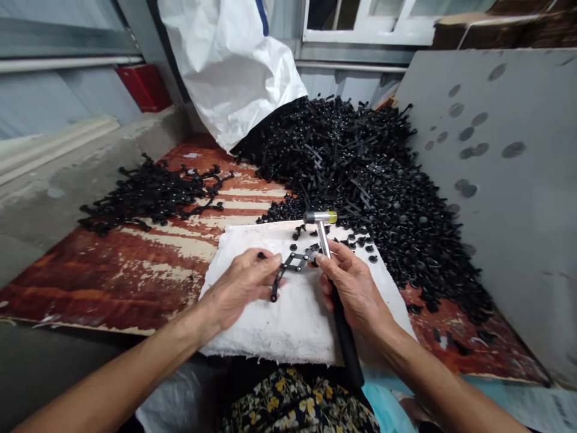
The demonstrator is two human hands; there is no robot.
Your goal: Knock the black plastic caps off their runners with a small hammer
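Observation:
Over a white cloth pad (288, 325), my left hand (241, 279) pinches a small black scissor-linkage piece (295, 261) with riveted joints and a curved black arm at its near end. Closed around a small mallet (325, 240) is my right hand (356, 285); the mallet has a metal head with a black face and a yellow face, and a long black grip slanting down toward my lap. The fingertips of that hand also reach the far end of the linkage. Loose black round-headed pieces (360, 242) lie along the pad's far edge.
Behind the pad rises a big heap of small black parts (342, 156), partly spilling from a white sack (238, 72). A smaller pile of black linkages (148, 195) lies at left on the worn red-brown board (103, 282). A grey panel (509, 198) borders the right side.

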